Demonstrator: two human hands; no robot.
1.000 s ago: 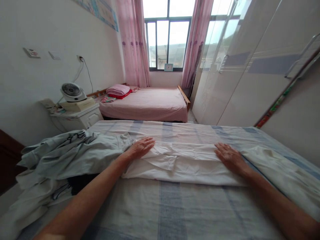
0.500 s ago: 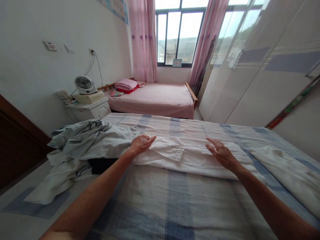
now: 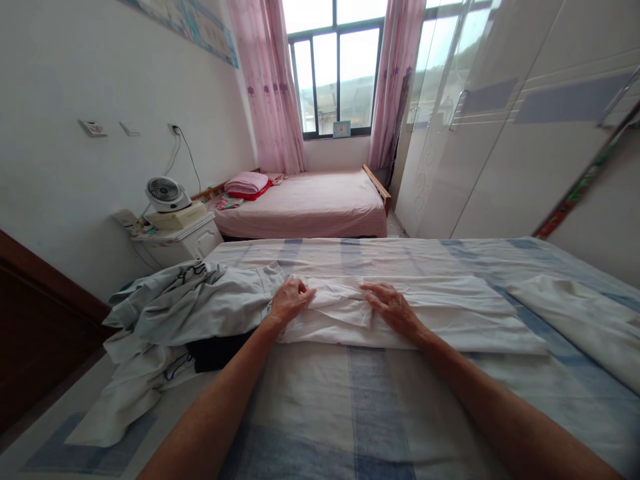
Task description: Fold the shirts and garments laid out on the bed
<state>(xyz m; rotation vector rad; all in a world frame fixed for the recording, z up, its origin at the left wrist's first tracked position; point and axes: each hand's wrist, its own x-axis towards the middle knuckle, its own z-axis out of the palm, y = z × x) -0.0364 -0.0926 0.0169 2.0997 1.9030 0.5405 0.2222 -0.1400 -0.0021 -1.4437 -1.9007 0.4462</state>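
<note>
A white garment (image 3: 450,313), folded into a long flat strip, lies across the bed in front of me. At its left end my left hand (image 3: 291,300) has its fingers curled into the cloth, thumb pointing right. My right hand (image 3: 393,308) rests on the strip left of its middle, fingers stretched toward the left and lying on the fabric. Between the two hands the cloth is wrinkled, with a folded-over layer on top. Just left of my left hand is a heap of pale grey clothing (image 3: 220,300), with a black piece (image 3: 213,353) showing from under it.
Beneath everything is a blue-and-white checked bedsheet (image 3: 320,413). Another white cloth (image 3: 575,320) lies at the right. Beyond stand a pink-covered bed (image 3: 320,200), a fan (image 3: 167,192) on a bedside cabinet (image 3: 195,237), and a white wardrobe (image 3: 480,153) along the right.
My right hand has moved left along the white garment, closer to my left hand, and now lies on the cloth. My left hand stays at the left end. The view has shifted slightly.
</note>
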